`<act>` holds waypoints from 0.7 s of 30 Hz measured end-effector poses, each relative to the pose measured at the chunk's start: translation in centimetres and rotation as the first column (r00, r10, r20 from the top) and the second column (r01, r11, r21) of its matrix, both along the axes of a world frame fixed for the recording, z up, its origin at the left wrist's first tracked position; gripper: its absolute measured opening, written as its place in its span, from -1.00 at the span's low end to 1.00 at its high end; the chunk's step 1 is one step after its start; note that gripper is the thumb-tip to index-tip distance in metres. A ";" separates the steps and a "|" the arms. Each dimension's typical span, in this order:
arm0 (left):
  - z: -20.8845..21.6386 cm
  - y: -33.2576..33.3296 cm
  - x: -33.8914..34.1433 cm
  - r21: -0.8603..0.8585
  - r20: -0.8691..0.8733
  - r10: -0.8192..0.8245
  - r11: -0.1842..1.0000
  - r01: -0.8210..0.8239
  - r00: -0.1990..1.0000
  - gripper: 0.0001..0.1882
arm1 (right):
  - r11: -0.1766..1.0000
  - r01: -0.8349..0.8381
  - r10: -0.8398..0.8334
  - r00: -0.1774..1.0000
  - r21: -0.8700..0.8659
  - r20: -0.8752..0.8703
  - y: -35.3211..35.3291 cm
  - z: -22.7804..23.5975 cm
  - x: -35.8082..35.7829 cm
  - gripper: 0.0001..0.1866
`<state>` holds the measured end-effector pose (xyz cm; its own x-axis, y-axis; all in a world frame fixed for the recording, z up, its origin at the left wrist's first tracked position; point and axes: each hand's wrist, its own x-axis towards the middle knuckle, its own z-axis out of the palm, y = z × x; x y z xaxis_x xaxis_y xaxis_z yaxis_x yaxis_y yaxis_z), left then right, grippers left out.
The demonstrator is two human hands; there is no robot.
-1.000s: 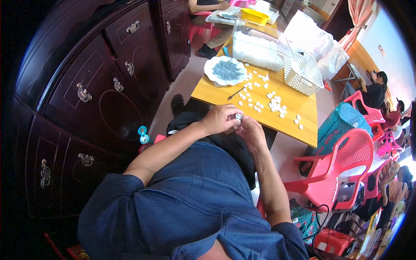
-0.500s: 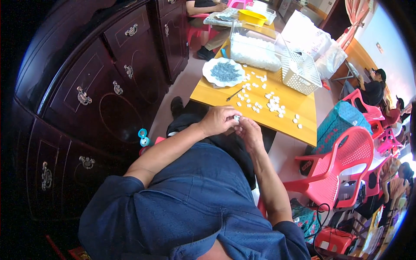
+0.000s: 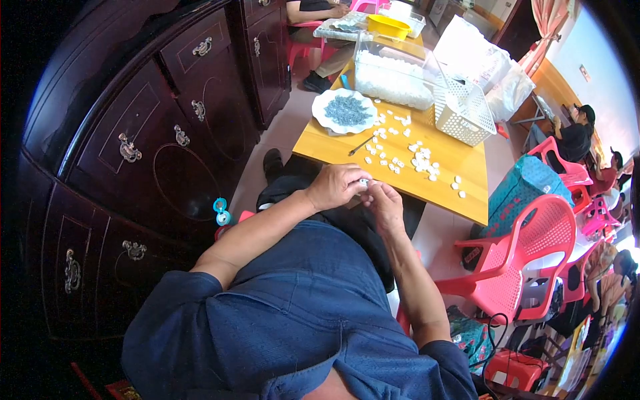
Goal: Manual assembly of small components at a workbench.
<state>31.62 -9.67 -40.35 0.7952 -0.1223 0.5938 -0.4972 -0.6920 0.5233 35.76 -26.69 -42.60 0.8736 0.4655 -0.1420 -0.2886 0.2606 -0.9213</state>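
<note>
- Currently, one white piece (image 3: pixel 363 181) is located at the fingertips of both hands, above the lap, just before the near table edge.
- Left hand (image 3: pixel 335 185) (1): fingers curled, thumb and forefinger closed on the piece.
- Right hand (image 3: pixel 385 202) (1): thumb and fingertips pinched together on the same piece; any further part held is too small to tell.
- Table (image 3: pixel 467 204) (1): wooden, bearing the items below.
- Scalloped plate (image 3: pixel 318 119) (1): white, heaped with grey-blue bits (image 3: pixel 345 110), too many to count.
- Dark tool (image 3: pixel 361 146) (1): slender, lying just beside the plate.
- Loose white pieces (image 3: pixel 421 159): several dozen, exact count unclear; three lie apart toward the right.
- Clear bin (image 3: pixel 380 47) (1): holding white contents.
- Perforated basket (image 3: pixel 467 130) (1): white, beside the bin.
</note>
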 end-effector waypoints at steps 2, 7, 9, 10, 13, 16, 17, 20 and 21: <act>0.0 0.1 0.0 0.001 0.006 -0.003 1.000 0.003 1.000 -0.81 | 1.000 0.009 -0.009 1.000 -0.020 0.006 0.0 -0.1 0.1 -0.78; -0.2 -0.1 0.2 -0.061 0.016 -0.002 0.998 0.003 1.000 -0.80 | 0.999 -0.042 0.041 0.997 0.013 0.064 -0.3 -0.7 0.8 -0.83; -0.2 -0.1 0.2 -0.120 -0.005 -0.012 0.993 0.011 1.000 -0.80 | 1.000 -0.027 0.027 0.997 0.007 0.066 -0.1 -0.7 0.7 -0.83; 0.0 -0.2 0.1 -0.120 -0.006 -0.013 0.993 0.012 1.000 -0.80 | 1.000 -0.009 0.009 0.998 0.005 0.069 0.0 -0.5 0.6 -0.83; 0.5 -0.3 -0.1 -0.198 -0.107 -0.019 0.980 -0.002 0.994 -0.82 | 0.999 -0.005 0.010 0.992 -0.035 0.130 -0.2 -0.2 0.5 -0.82; -0.4 -0.2 0.3 -0.189 -0.071 -0.045 0.982 0.031 0.996 -0.83 | 0.998 -0.012 0.023 0.987 -0.067 0.159 -0.3 -0.2 0.2 -0.80; -0.6 -0.2 0.4 -0.172 -0.042 -0.038 0.985 0.030 0.998 -0.83 | 0.998 0.000 0.010 0.987 -0.064 0.158 -0.4 -0.2 0.2 -0.80; -0.8 -0.6 0.5 -0.195 -0.046 -0.048 0.980 0.039 0.998 -0.81 | 0.994 0.021 0.003 0.975 -0.106 0.221 -0.9 -0.1 0.7 -0.77; -0.7 -0.8 0.6 -0.236 -0.080 -0.055 0.971 0.035 0.995 -0.79 | 0.995 0.005 0.017 0.975 -0.098 0.223 -1.2 -0.1 0.9 -0.76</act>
<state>32.26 -10.44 -41.10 0.8410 -0.0249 0.5404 -0.4717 -0.5231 0.7099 36.69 -27.88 -42.67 0.8857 0.4640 0.0117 -0.0735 0.1651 -0.9835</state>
